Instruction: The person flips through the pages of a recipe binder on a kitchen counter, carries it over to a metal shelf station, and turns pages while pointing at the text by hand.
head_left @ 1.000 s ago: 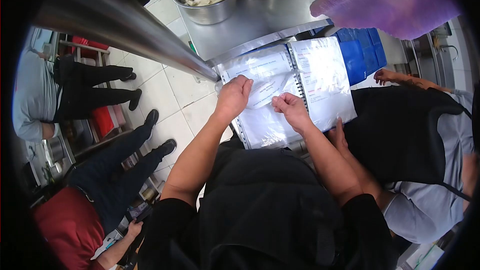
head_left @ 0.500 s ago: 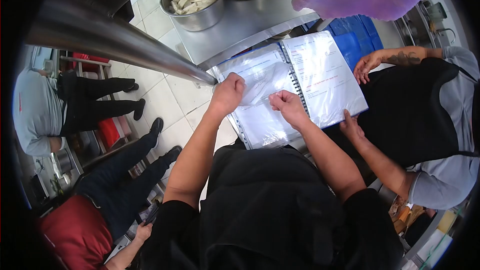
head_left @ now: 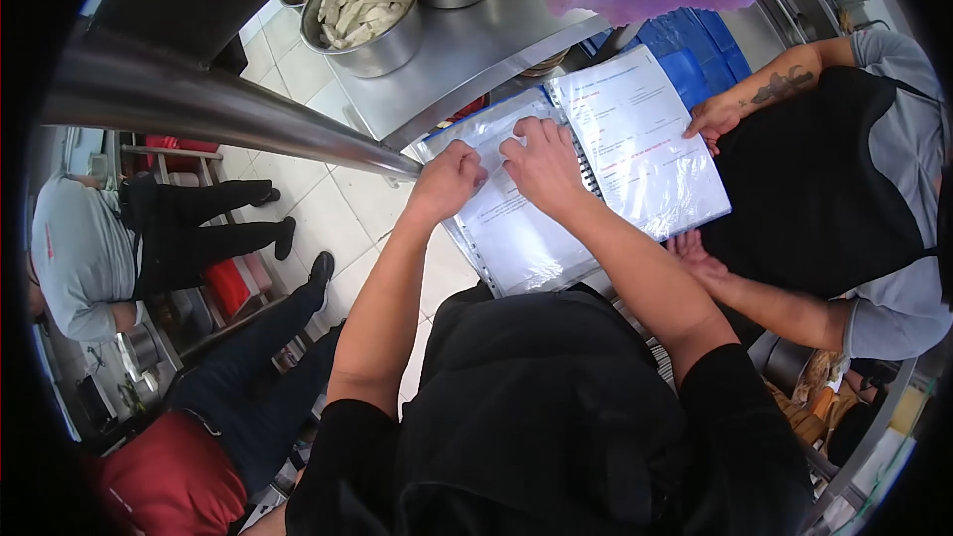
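White pages (head_left: 635, 129) bear lines of red print (head_left: 652, 150).

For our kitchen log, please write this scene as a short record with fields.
Binder: open, pages in clear plastic
Left hand: curled, at outer edge of left page
Right hand: loosely curled, over that page
Co-worker's upper hand: at edge of right page
Co-worker's lower hand: near that page's bottom edge
Steel counter: holds metal bowl of pale strips

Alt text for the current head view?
A person's left hand and right hand are over the left page of an open binder; a co-worker's hand is at the right page's edge; metal bowls stand beyond on a steel table.
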{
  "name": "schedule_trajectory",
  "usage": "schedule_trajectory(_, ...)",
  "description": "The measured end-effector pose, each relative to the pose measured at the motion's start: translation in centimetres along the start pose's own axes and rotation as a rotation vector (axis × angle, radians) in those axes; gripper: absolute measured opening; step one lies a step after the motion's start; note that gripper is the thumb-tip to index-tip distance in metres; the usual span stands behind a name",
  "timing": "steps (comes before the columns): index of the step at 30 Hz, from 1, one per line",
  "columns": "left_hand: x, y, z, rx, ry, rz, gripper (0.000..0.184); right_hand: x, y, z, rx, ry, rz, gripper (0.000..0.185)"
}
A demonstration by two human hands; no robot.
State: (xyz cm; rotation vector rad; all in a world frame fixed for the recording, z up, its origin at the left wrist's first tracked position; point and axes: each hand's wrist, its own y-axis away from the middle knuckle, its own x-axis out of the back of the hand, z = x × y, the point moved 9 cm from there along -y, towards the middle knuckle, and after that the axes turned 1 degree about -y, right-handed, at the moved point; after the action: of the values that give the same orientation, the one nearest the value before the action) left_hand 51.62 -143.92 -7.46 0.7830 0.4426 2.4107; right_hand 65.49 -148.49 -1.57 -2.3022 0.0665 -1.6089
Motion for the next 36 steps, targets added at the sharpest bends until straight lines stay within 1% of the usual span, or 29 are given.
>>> schedule_trajectory(1,0.3,0.1,0.6,-0.026,-0.067,-0.001,0.033,-0.5,-0.3,0.0,0.018,0.013,-0.042,0.016)
schedule_trajectory(4,0.9,0.5,2.4,-0.098,-0.256,0.013,0.037,-0.9,-1.1,-0.4,0.130,0.010,-0.036,0.003)
schedule_trajectory(5,1.1,0.6,2.7,-0.120,-0.315,0.020,0.039,-1.1,-1.3,-0.4,0.141,0.008,-0.049,0.001)
schedule_trajectory(8,0.9,-0.1,2.6,-0.162,-0.406,-0.054,0.038,-1.3,-1.4,-0.5,0.150,-0.005,-0.074,0.007)
schedule_trajectory(10,1.0,-0.6,2.0,-0.143,-0.335,-0.063,0.037,-1.1,-1.5,-0.5,0.119,-0.029,-0.068,0.010)
schedule_trajectory(13,0.9,-1.1,1.0,-0.099,-0.211,-0.088,0.035,-1.3,-1.2,-0.1,0.129,-0.108,-0.025,0.009)
schedule_trajectory(14,0.8,-1.4,0.8,-0.080,-0.166,-0.099,0.035,-1.4,-1.2,0.3,0.112,-0.091,-0.005,0.008)
schedule_trajectory(16,0.9,-1.5,0.8,-0.061,-0.158,-0.099,0.035,-1.4,-1.4,0.6,0.081,-0.057,0.036,0.005)
schedule_trajectory(19,1.0,-1.5,0.5,-0.070,-0.159,-0.095,0.035,-1.3,-1.0,0.2,0.110,-0.035,0.002,0.002)
schedule_trajectory(23,1.0,-1.6,-0.1,-0.065,-0.135,-0.130,0.040,-0.6,-0.7,-0.1,0.177,-0.141,0.124,0.005)
schedule_trajectory(25,1.0,-1.9,-0.5,-0.057,-0.092,-0.132,0.037,-0.2,-0.7,-0.1,0.195,-0.183,0.186,0.005)
schedule_trajectory(28,0.9,-2.4,-1.0,-0.032,-0.070,-0.127,0.036,0.3,-0.7,-0.1,0.177,-0.215,0.216,0.006)
schedule_trajectory(29,1.0,-2.4,-1.0,-0.023,-0.070,-0.122,0.036,0.3,-0.7,-0.1,0.152,-0.205,0.191,0.006)
schedule_trajectory(32,1.2,-2.2,-0.4,0.010,-0.147,-0.125,0.035,0.1,-0.3,0.0,0.105,-0.179,0.129,0.007)
schedule_trajectory(35,1.4,-2.6,0.6,-0.140,-0.378,-0.048,0.034,-0.8,0.2,0.0,0.109,-0.155,0.081,0.005)
schedule_trajectory(36,1.5,-2.8,0.6,-0.141,-0.399,-0.032,0.032,-1.2,0.3,0.0,0.112,-0.147,0.055,0.005)
